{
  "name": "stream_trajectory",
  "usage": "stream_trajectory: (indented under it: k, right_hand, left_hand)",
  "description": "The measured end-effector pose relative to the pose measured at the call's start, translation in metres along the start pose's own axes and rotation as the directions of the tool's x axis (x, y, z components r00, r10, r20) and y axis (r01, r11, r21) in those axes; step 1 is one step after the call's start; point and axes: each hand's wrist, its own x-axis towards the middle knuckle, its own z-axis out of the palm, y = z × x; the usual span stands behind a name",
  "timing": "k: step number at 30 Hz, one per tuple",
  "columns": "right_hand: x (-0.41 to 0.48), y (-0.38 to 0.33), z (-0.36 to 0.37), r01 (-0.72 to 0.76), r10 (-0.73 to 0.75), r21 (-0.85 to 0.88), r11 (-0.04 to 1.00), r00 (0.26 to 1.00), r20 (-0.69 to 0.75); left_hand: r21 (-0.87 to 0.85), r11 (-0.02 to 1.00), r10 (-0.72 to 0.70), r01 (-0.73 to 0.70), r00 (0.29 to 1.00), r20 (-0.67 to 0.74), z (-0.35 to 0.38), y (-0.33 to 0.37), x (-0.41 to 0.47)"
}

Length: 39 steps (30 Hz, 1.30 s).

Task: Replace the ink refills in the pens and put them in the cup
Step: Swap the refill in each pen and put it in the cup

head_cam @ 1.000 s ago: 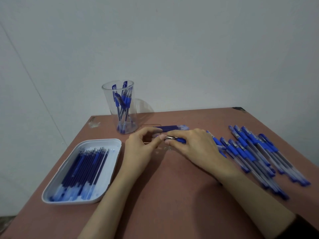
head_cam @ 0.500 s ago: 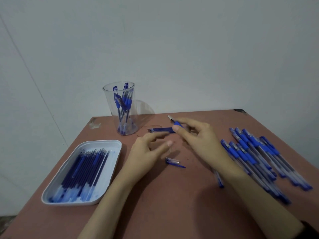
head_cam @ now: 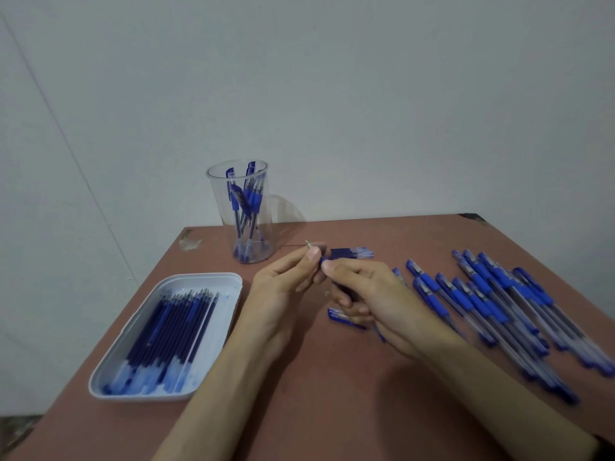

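Reddish-brown tabletop [head_cam: 332, 410] carries a white plastic tray [head_cam: 206, 277] of blue ink refills [head_cam: 166, 331] at near left. At centre, the left hand [head_cam: 283, 287] pinches the tip of a blue pen [head_cam: 323, 260]. The right hand [head_cam: 376, 294] grips its barrel above a loose blue cap [head_cam: 342, 317]. Capped blue pens [head_cam: 482, 304] sprawl to the right. Farther off lie a few bundled refills [head_cam: 352, 252] and a clear plastic cup [head_cam: 220, 194] of pens.

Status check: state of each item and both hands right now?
cup: upright, several pens inside
tray: flat on the table, refills lying in it
held pen: uncapped, off the table, tip pointing away
cap: loose on the table
left hand: pinches the held pen's tip end
right hand: grips the held pen's barrel
pen pile: lying on the table
loose refills: lying on the table
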Motion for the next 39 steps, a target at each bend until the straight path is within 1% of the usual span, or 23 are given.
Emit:
stream_trajectory:
  k: [3,5,8,11,12,14,15,18,20,22,24,27,29,31,32,34,36,37,39]
  right_hand:
    - [-0.002,0.002,0.004,0.151,-0.166,-0.204,0.967,0.984,-0.059]
    - [-0.003,0.003,0.005,0.211,-0.234,-0.269,0.940,0.971,-0.057]
    - [-0.001,0.004,0.002,0.190,-0.234,-0.307,0.932,0.965,-0.116]
    - [0.003,0.005,-0.004,0.171,-0.241,-0.307,0.936,0.948,-0.207]
    - [0.004,0.005,-0.006,0.173,-0.251,-0.314,0.933,0.941,-0.228]
    - [0.006,0.005,-0.009,0.167,-0.258,-0.349,0.922,0.938,-0.233]
    - [0.006,0.006,-0.010,0.163,-0.253,-0.362,0.918,0.942,-0.218]
    - [0.006,0.008,-0.010,0.157,-0.231,-0.393,0.906,0.961,-0.150]
    - [0.005,0.008,-0.009,0.164,-0.245,-0.434,0.886,0.960,-0.137]
    - [0.004,0.008,-0.009,0.183,-0.297,-0.519,0.835,0.944,-0.143]
    - [0.004,0.008,-0.009,0.202,-0.359,-0.623,0.756,0.924,-0.135]
    - [0.002,0.009,-0.012,0.216,-0.419,-0.732,0.646,0.902,-0.104]
    - [0.002,0.010,-0.015,0.194,-0.439,-0.800,0.568,0.894,-0.095]
    - [0.002,0.009,-0.019,0.159,-0.444,-0.827,0.540,0.888,-0.119]
    - [0.002,0.009,-0.020,0.145,-0.449,-0.828,0.542,0.882,-0.140]
    - [0.003,0.008,-0.023,0.120,-0.465,-0.831,0.543,0.867,-0.178]
    - [0.004,0.008,-0.024,0.100,-0.478,-0.834,0.542,0.854,-0.208]
    - [0.004,0.008,-0.025,0.094,-0.481,-0.834,0.544,0.849,-0.218]
    - [0.004,0.007,-0.025,0.080,-0.478,-0.837,0.541,0.848,-0.228]
  left_hand:
    - [-0.022,0.999,0.026,-0.028,0.998,-0.060,0.001,0.000,0.002]
    - [-0.087,0.996,0.029,-0.033,0.999,-0.043,0.002,0.000,0.003]
    - [-0.160,0.987,-0.004,0.008,1.000,0.026,0.006,0.004,0.000]
    - [-0.209,0.978,-0.026,0.027,1.000,0.008,0.006,0.008,-0.001]
    - [-0.189,0.982,-0.023,0.019,1.000,-0.016,0.005,0.008,0.000]
    - [-0.094,0.995,0.003,-0.010,0.998,-0.066,0.002,0.006,0.001]
    - [-0.070,0.997,0.017,-0.022,0.997,-0.077,0.001,0.005,0.002]
    - [-0.073,0.996,0.041,-0.045,0.998,-0.056,0.001,0.004,0.002]
    - [-0.019,0.996,0.082,-0.083,0.994,-0.078,0.001,0.004,0.002]
    - [0.024,0.994,0.110,-0.108,0.985,-0.132,0.001,0.004,0.001]
    - [0.071,0.991,0.124,-0.112,0.974,-0.191,0.003,0.003,0.000]
    - [0.166,0.980,0.149,-0.112,0.962,-0.231,0.002,0.001,0.000]
    - [0.187,0.974,0.174,-0.127,0.950,-0.260,-0.002,0.003,0.002]
    - [0.197,0.970,0.199,-0.146,0.936,-0.290,-0.006,0.006,0.003]
    - [0.236,0.959,0.221,-0.154,0.930,-0.294,-0.007,0.007,0.003]
    - [0.395,0.906,0.269,-0.154,0.929,-0.254,-0.010,0.006,0.004]
    - [0.583,0.801,0.285,-0.137,0.943,-0.171,-0.012,0.001,0.004]
    - [0.678,0.724,0.279,-0.128,0.953,-0.118,-0.012,-0.002,0.003]
    - [0.838,0.531,0.257,-0.127,0.966,-0.017,-0.013,-0.007,0.003]
